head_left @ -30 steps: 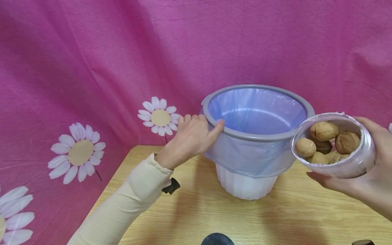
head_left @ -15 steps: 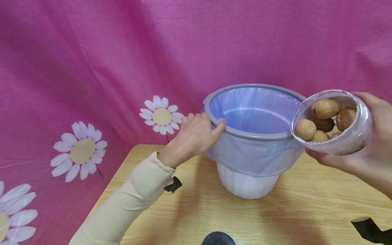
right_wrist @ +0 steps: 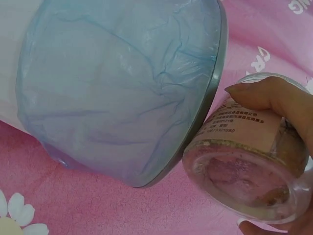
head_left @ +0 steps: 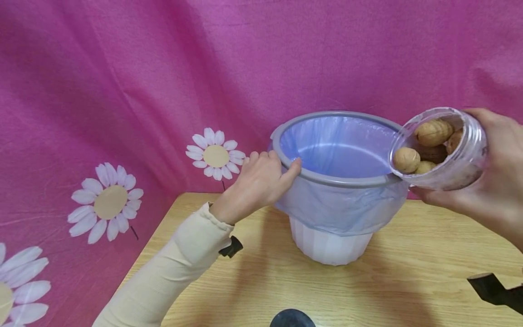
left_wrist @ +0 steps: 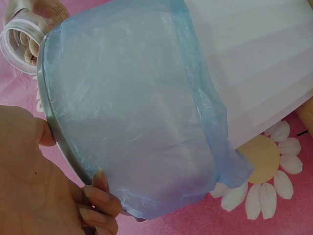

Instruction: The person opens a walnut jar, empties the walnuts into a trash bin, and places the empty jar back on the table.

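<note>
A white trash bin (head_left: 331, 247) stands on the table, lined with a translucent blue bag (head_left: 339, 209) under a grey rim ring (head_left: 347, 182). My left hand (head_left: 259, 181) grips the rim on its left side, thumb over the top and fingers curled round the outside. At the bin's right edge my right hand (head_left: 500, 177) holds a clear plastic jar (head_left: 470, 163), tilted with its mouth toward the bin's opening. Several whole walnuts (head_left: 434, 132) lie inside the jar. A printed label (right_wrist: 244, 122) shows on its side in the right wrist view.
The wooden table (head_left: 245, 290) lies under the bin. A pink cloth (head_left: 122, 68) with white daisies hangs behind and to the left. A dark round object (head_left: 292, 319) is at the near edge. Black mounts (head_left: 490, 288) show beside the wrists.
The jar in my right hand has risen, moved slightly left and tipped further toward the bin. The walnuts have shifted inside it. My left hand keeps its hold on the rim.
</note>
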Demonstrator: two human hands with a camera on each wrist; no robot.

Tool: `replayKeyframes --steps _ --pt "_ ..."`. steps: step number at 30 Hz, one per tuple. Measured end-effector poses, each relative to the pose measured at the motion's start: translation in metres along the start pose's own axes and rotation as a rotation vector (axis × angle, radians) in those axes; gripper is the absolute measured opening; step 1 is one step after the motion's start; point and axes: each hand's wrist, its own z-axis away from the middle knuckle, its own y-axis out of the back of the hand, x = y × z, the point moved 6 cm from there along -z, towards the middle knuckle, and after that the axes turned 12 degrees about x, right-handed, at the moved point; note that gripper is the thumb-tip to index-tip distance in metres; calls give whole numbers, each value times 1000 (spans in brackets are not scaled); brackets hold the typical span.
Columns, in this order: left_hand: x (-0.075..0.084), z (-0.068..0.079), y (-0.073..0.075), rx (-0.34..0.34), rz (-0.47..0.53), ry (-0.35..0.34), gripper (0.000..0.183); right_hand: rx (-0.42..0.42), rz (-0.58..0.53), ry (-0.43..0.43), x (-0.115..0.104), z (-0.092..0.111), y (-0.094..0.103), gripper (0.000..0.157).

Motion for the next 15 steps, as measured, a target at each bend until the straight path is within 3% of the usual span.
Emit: replayKeyframes --steps 11,15 --pt "-2 1 -2 1 48 4 62 -14 5 53 -1 -5 -3 115" --pt "-2 1 -1 5 60 0 62 -20 31 98 -4 -14 -7 105"
